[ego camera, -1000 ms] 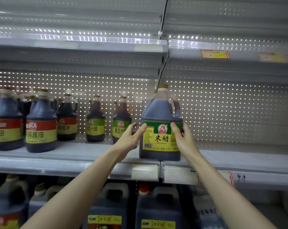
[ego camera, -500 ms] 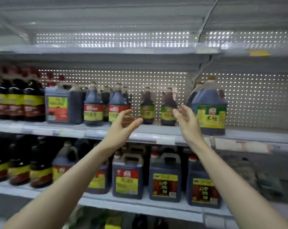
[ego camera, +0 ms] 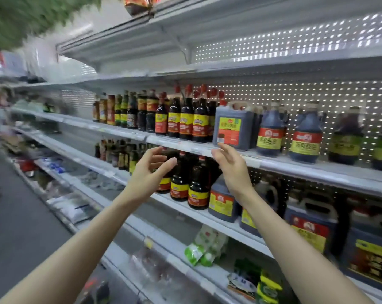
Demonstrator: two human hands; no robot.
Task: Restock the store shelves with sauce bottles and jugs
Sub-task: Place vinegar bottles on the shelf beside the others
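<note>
Two empty hands are hovering before the shelf [ego camera: 306, 172]: left hand [ego camera: 151, 172] and right hand [ego camera: 231, 170], fingers loosely apart, gripping nothing. Sauce bottles [ego camera: 186, 122] are standing at twelve o'clock, jugs [ego camera: 270, 133] toward two o'clock, labels facing outward, presumably for shoppers.

We've let go of the green-label jug we held a second ago. Left hand [ego camera: 149, 172] and right hand [ego camera: 231, 165] now empty, fingers loose, mid-frame. View swung left: aisle floor [ego camera: 21, 216] now at left edge.
</note>
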